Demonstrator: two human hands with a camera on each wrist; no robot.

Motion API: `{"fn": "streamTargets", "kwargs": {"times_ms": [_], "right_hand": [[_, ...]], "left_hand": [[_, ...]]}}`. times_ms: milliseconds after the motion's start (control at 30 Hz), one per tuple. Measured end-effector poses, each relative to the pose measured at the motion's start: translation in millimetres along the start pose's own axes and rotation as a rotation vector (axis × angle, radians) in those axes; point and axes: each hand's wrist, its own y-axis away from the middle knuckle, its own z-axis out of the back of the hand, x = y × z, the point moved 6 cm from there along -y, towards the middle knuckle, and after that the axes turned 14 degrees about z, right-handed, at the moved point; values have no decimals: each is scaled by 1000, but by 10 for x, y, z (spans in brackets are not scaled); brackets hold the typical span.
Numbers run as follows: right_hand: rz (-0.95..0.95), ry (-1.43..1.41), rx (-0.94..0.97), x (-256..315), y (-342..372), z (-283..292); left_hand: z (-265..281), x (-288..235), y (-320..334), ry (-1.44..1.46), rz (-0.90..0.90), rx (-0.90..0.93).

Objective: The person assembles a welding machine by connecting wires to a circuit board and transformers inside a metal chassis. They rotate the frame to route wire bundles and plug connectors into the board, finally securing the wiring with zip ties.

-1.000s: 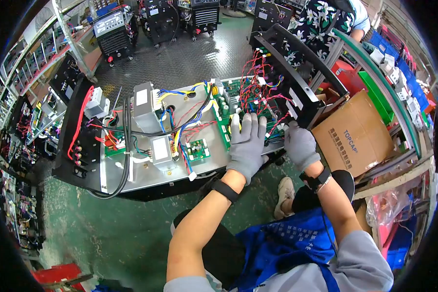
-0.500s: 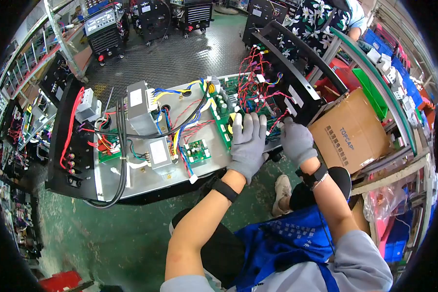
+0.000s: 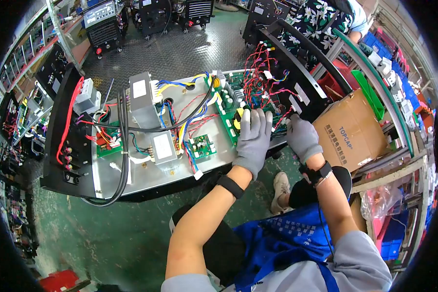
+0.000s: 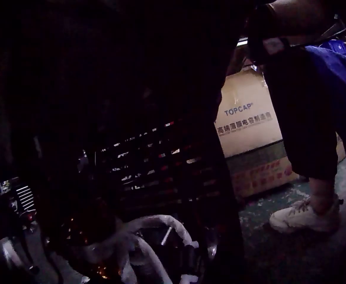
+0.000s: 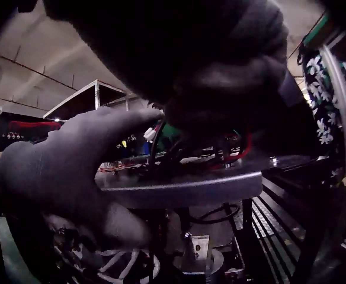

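My gloved left hand (image 3: 254,143) lies over the front of a green circuit board (image 3: 227,117), fingers straight and pointing away, beside a yellow component (image 3: 238,118). In the right wrist view that left hand (image 5: 60,165) straddles the metal plate's edge (image 5: 191,190), its thumb below the edge. My gloved right hand (image 3: 302,138) is at the front right corner of the board, near the black end panel (image 3: 304,80) and red wires (image 3: 254,82). Its fingers bend, with the tips hidden; I cannot tell whether they pinch anything. The right wrist view shows this hand (image 5: 220,71) only as a dark shape.
Grey transformers (image 3: 143,100), black cables (image 3: 125,146) and a small board (image 3: 202,146) occupy the plate's left half. A cardboard box (image 3: 350,134) and shelf rail (image 3: 399,97) stand on the right. Another person in a floral apron (image 3: 321,22) is beyond the panel.
My left hand has shifted slightly right, its fingers leaning that way, exposing more of the yellow component. The right hand stays at the corner with a small shift. The head view has moved a little.
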Motion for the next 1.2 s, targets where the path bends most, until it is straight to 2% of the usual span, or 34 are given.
{"fn": "streamTargets", "kwargs": {"times_ms": [267,300,433,467,533,667,700,800,867,1033,1133,1200], "right_hand": [[7,21,72,132,-102,54],[-14,33,106,125,-132,29],[103,161,169,183,-282,-39],[83,189,270,157,-328,-73],[193,332,262,168,-400,-133],[150,115,188,84,-334,-192],[156,118,244,-5,-389,-320],[151,-53,84,35,-301,-83],[59,-50,-17,-18,-140,-106],[277,-46,-185,51,-7,10],[312,71,-111,27,-150,-57],[189,75,-29,-44,-253,-145]], "left_hand": [[-19,-47,-16,-37,-1,16],[-30,-55,-18,-45,2,18],[-151,-124,-53,-93,43,31],[-191,-132,-57,-68,51,61],[-216,-135,-69,-67,63,52],[-210,-135,-74,-82,76,50],[-180,-136,-73,-87,76,51],[-298,-110,-65,-47,85,-28],[-247,-88,-65,-66,80,-53],[-203,-85,-52,-103,70,-47],[-200,-90,-78,-110,65,-28],[-195,-91,-78,-108,61,-29]]}}
